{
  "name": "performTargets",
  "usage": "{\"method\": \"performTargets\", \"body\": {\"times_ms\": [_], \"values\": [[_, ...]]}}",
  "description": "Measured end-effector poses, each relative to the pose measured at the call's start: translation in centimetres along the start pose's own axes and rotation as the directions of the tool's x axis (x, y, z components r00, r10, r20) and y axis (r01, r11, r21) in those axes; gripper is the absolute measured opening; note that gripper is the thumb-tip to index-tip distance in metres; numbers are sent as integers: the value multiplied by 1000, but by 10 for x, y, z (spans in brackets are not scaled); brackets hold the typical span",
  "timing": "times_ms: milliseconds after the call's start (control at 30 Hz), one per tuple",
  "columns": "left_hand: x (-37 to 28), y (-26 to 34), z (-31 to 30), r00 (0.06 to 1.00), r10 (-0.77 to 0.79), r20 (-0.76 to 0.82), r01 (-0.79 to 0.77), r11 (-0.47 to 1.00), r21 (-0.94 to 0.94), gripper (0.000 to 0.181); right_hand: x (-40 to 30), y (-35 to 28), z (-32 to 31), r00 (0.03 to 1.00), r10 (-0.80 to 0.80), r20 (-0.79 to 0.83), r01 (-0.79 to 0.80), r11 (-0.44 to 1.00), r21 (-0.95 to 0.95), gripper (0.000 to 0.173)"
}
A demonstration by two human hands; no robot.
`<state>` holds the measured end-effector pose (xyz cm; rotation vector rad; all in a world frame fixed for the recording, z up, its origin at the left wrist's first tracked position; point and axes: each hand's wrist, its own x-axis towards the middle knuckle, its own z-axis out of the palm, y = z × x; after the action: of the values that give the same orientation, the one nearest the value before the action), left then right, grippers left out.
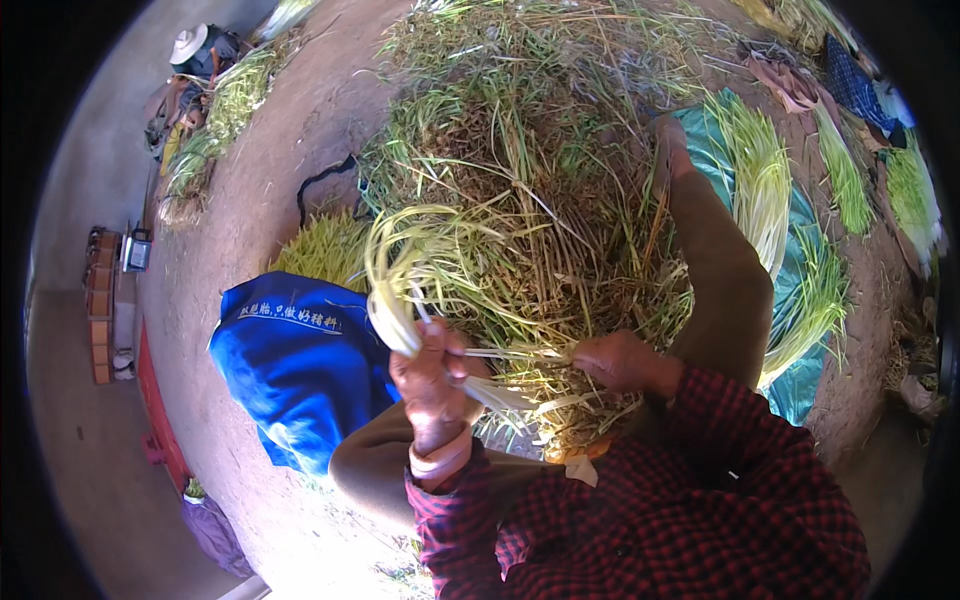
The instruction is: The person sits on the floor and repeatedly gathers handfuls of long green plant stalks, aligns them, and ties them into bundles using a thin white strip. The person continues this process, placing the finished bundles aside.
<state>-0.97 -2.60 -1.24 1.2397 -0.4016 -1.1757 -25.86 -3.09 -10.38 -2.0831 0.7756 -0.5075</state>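
My left hand point(431, 367) is closed around a bundle of pale garlic chives or similar leafy stalks point(390, 315), whose leaf ends curl over above it. Their white ends stick out below the fist, towards the right. To the right, my right hand point(619, 361) grips the far end of a thin white stalk point(517, 352) that runs taut between both hands; its fingertips are partly hidden. Beneath and beyond the hands lies a large heap of loose green and brown plant matter point(525, 180). Both sleeves are red and black checked.
A blue cloth with writing point(300, 367) lies at left, beside yellowish stalks point(322, 244). Sorted pale stalks point(757, 180) rest on a green plastic sheet point(799, 405) at right, past my bent leg point(720, 262). A person in a pale hat point(199, 52) works at upper left.
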Motion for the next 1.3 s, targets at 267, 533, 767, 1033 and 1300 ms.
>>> {"method": "performTargets", "body": {"times_ms": [267, 533, 767, 1033, 1300], "values": [[-7, 57, -20, 989, 147, 24, -144, 983, -115, 12, -1, 43, -14, 956, 236, -175, -234, 972, 33, 15], [-1, 90, -83, 927, 275, 256, -145, 890, -432, 40, -15, 82, -23, 594, 798, -107, -527, 486, 697, 17], [-3, 65, -53, 986, 109, 123, -58, 930, -362, 23, -4, 124, -39, 226, 747, -625, -771, 530, 354, 32], [-1, 44, -41, 998, 14, 61, 4, 959, -284, 15, 84, 71, 0, 851, 249, -462, -353, 923, -151, 3], [-2, 41, -25, 1000, 5, 25, 1, 970, -242, 18, 104, 84, 75, 941, 284, -183, -335, 857, -392, 13]]}}
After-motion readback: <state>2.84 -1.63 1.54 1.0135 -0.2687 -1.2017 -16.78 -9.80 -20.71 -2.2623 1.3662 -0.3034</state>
